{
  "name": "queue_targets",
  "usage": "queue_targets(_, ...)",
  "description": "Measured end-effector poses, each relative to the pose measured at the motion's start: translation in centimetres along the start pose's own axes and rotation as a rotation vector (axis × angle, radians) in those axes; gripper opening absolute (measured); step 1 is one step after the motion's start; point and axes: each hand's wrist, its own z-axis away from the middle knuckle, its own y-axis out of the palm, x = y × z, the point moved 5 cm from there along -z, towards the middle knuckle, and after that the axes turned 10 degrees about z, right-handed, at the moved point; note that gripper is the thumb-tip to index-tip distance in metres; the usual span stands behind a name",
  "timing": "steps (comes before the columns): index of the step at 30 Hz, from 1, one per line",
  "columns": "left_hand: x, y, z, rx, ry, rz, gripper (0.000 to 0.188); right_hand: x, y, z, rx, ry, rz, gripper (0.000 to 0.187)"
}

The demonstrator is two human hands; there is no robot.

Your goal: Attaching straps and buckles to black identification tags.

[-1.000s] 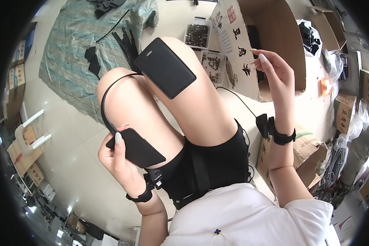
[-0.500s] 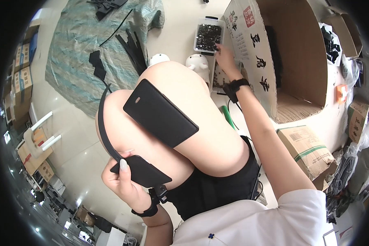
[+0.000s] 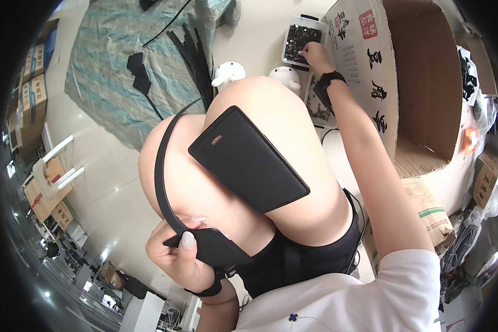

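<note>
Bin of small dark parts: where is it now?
Head view: the bin is near the top, right of centre, left of the cardboard box, by the right hand.

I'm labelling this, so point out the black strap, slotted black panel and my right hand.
Black strap [image 3: 159, 166], head view, middle of its curve.
Slotted black panel [image 3: 250, 165], head view, centre of its face.
Right hand [image 3: 316, 58], head view, back of the hand.

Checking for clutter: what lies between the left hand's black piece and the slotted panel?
Only the left thigh shows between the held piece and the slotted panel in the head view.
</note>
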Motion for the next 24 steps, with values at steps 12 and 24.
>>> queue_targets(12, -0.2, 1.8, -0.6, 0.157, -0.143, 0.204, 0.024, -2.6, -8.1, 2.5, -0.081, 0.190, -0.691, 0.014)
queue_targets(24, -7.5, 5.3, -1.2, 0.579, -0.156, 0.598, 0.028, 2.2, -15.6, 4.3, -0.316, -0.137, -0.307, 0.008)
